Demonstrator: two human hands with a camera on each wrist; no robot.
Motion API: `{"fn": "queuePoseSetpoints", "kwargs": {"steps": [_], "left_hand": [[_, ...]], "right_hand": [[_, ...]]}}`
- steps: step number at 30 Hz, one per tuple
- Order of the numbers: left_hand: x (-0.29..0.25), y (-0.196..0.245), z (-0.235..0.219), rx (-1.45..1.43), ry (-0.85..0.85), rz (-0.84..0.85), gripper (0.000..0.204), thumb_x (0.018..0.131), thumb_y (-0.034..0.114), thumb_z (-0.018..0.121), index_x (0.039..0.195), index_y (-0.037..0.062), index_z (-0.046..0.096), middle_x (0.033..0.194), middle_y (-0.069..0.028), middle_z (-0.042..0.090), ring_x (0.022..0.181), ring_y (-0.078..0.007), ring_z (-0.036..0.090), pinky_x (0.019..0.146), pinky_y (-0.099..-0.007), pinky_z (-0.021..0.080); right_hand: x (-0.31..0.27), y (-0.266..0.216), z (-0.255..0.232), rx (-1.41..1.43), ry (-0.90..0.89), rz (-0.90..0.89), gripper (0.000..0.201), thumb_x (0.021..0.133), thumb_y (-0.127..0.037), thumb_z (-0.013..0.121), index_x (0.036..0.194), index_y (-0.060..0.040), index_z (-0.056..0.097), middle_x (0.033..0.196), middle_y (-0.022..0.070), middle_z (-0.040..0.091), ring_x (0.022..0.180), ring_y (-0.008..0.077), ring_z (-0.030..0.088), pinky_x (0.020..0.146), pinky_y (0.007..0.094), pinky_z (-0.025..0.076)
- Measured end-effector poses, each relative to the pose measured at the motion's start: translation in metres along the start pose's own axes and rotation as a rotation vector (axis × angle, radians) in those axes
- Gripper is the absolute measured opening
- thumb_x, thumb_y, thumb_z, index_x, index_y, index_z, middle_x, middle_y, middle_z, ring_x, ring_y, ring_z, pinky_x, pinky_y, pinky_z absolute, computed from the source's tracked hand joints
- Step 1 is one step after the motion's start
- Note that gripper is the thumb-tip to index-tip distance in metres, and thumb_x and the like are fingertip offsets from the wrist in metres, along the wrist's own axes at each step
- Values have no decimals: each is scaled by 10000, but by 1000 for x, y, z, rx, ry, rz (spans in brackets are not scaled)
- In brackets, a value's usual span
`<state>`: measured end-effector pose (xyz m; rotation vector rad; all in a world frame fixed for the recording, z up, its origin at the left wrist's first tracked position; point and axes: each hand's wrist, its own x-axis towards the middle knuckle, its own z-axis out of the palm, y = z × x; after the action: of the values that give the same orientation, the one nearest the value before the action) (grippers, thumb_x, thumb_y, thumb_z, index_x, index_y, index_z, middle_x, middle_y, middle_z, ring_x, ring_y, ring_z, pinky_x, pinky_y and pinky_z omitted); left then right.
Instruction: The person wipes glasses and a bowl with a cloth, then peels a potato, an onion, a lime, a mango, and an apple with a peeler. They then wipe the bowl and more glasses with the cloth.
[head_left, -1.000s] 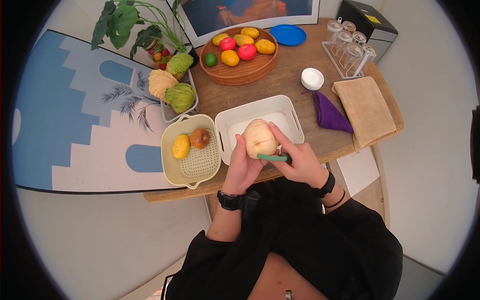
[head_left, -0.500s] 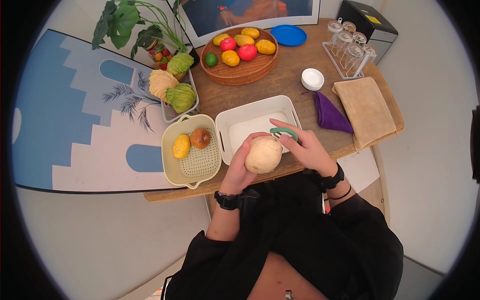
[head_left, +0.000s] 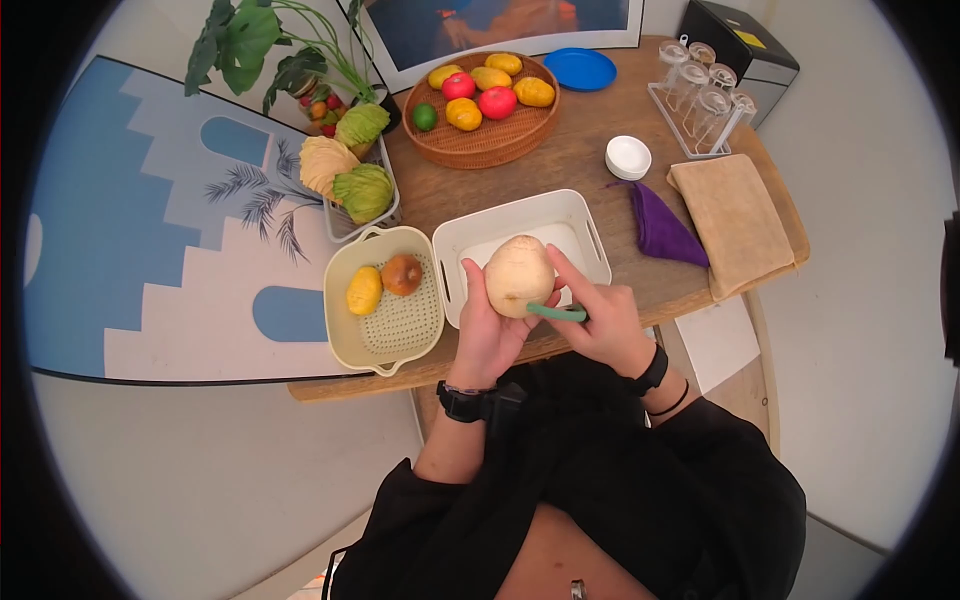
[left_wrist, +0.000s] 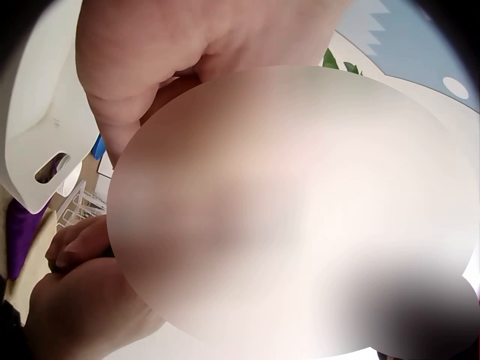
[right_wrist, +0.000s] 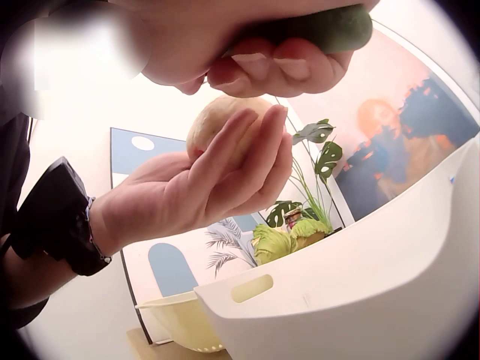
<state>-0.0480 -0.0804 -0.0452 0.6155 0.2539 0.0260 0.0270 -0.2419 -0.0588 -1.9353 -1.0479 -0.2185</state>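
Pale round root (head_left: 520, 275), one, centre of the head view: held above the near part of a white tray (head_left: 540, 222), smooth-walled, rounded at the corners, with slot handles. Left hand (head_left: 490, 338), one: fingers curved round the underside and side of the root, grasping it. Right hand (head_left: 610, 325), one: fingers clenched round the green handle (head_left: 560, 313) of a slim tool, apparently a peeler; its index finger reaches to the root's side. Blade: hidden at this angle. For good working, by judgement: keep the left fingertips behind and below the blade's path, lay the edge nearly flat to the curve, draw short light strokes, and turn the root a little between passes; hold it low over the tray so that scraps land inside. A bare, moist surface may turn slippery, so a deep cupped grip suits better than a pinch. Materials: root, cream and matt, faintly blemished near the lower end; colander (head_left: 400, 325), pale yellow, perforated, beside the tray at left, containing one lumpy yellow item (head_left: 364, 290) and one round brown item (head_left: 402, 274); basket (head_left: 480, 150), woven, brown, upper centre; purple cloth (head_left: 664, 228), softly folded, right of centre; tabletop (head_left: 590, 120), brown, wood-grained.
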Motion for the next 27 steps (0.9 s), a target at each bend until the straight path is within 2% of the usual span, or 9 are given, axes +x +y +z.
{"fn": "queuePoseSetpoints", "kwargs": {"steps": [4, 6, 9, 12, 14, 18, 20, 23, 27], "left_hand": [[2, -7, 0, 24, 56, 41, 830, 1000, 710, 200, 1475, 64, 414, 1409, -147, 539, 1276, -294, 563, 1072, -459, 489], [1, -7, 3, -2, 50, 49, 798, 1017, 678, 197, 1462, 53, 418, 1399, -151, 546, 1260, -298, 576, 1057, -453, 506], [1, -8, -1, -9, 19, 73, 761, 1034, 644, 198, 1449, 48, 424, 1387, -152, 553, 1244, -300, 588, 1046, -442, 519], [2, -6, 0, 4, 27, 92, 749, 1036, 642, 206, 1445, 56, 429, 1378, -147, 559, 1239, -295, 590, 1043, -434, 516], [2, -5, 0, -3, 60, 94, 743, 1037, 640, 209, 1442, 59, 433, 1369, -143, 565, 1234, -293, 593, 1037, -431, 517], [3, -7, -3, -4, 33, 85, 743, 1039, 640, 210, 1448, 59, 431, 1361, -140, 569, 1233, -285, 592, 1011, -430, 526], [3, -7, -2, -8, 17, 72, 745, 1039, 640, 210, 1452, 61, 429, 1363, -138, 567, 1237, -280, 588, 1002, -430, 529], [2, -8, 0, -25, 9, 62, 754, 1038, 645, 205, 1457, 58, 427, 1365, -139, 566, 1228, -277, 590, 994, -436, 528], [1, -8, -1, -18, 0, 56, 759, 1039, 642, 190, 1461, 53, 417, 1373, -141, 560, 1227, -281, 588, 1003, -449, 518]], "right_hand": [[-3, 1, 5, -96, 28, -88, 762, 808, -321, 774, 1490, -129, 493, 549, 35, 559, 475, 216, 599, 471, 350, 470], [-4, 0, 5, -105, 38, -92, 746, 812, -307, 769, 1485, -129, 501, 544, 34, 547, 474, 207, 594, 466, 346, 463], [-2, -2, -1, -105, 19, -57, 706, 827, -244, 755, 1477, -121, 510, 638, 73, 623, 548, 219, 641, 514, 348, 498], [4, -6, -7, 30, 117, -43, 651, 862, -195, 739, 1471, -133, 517, 766, 122, 682, 643, 263, 683, 583, 353, 528], [7, -15, -16, 270, -25, 241, 641, 889, -190, 734, 1484, -153, 497, 874, 158, 709, 705, 315, 695, 636, 357, 542], [7, -19, -19, 362, -145, 254, 665, 901, -218, 739, 1505, -172, 464, 837, 149, 714, 687, 341, 687, 621, 356, 532], [7, -19, -19, 257, -235, 273, 721, 881, -250, 760, 1521, -172, 436, 792, 126, 719, 668, 340, 694, 613, 366, 542], [4, -11, -6, 246, -84, 137, 747, 863, -303, 773, 1518, -171, 439, 731, 95, 711, 645, 338, 696, 586, 380, 548], [5, -11, -7, 99, -90, 80, 787, 857, -353, 768, 1531, -152, 415, 722, 75, 713, 637, 318, 700, 570, 383, 554]]}}
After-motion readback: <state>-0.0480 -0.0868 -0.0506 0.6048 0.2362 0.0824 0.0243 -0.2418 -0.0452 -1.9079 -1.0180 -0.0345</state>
